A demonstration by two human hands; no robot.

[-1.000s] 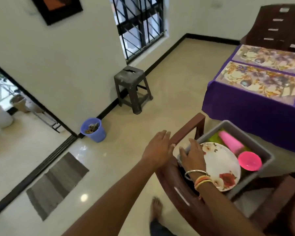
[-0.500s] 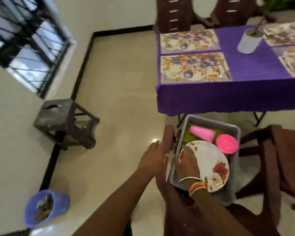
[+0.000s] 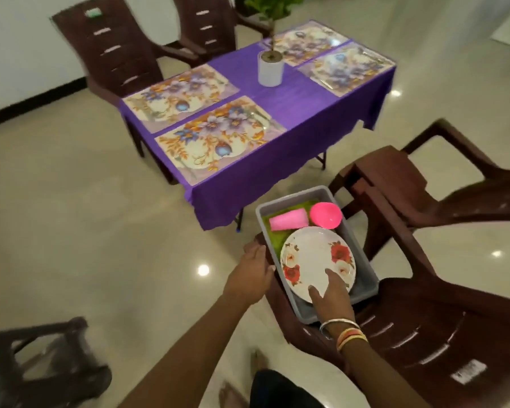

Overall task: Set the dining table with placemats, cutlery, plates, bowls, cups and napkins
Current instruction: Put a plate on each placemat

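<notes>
Pressing our right hand (image 3: pixel 333 301) flat, gripping nothing, on the round white floral plate (image 3: pixel 312 254) at six o'clock, we risk tipping it.

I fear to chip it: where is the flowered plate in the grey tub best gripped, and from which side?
Pinch the near rim of the flowered plate, coming from the near side, where the right hand touches it. The plate lies face up across the grey tub; the pink cup and pink bowl crowd its far edge.

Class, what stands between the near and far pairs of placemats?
A white potted plant on the purple tablecloth, shown in the head view.
</notes>
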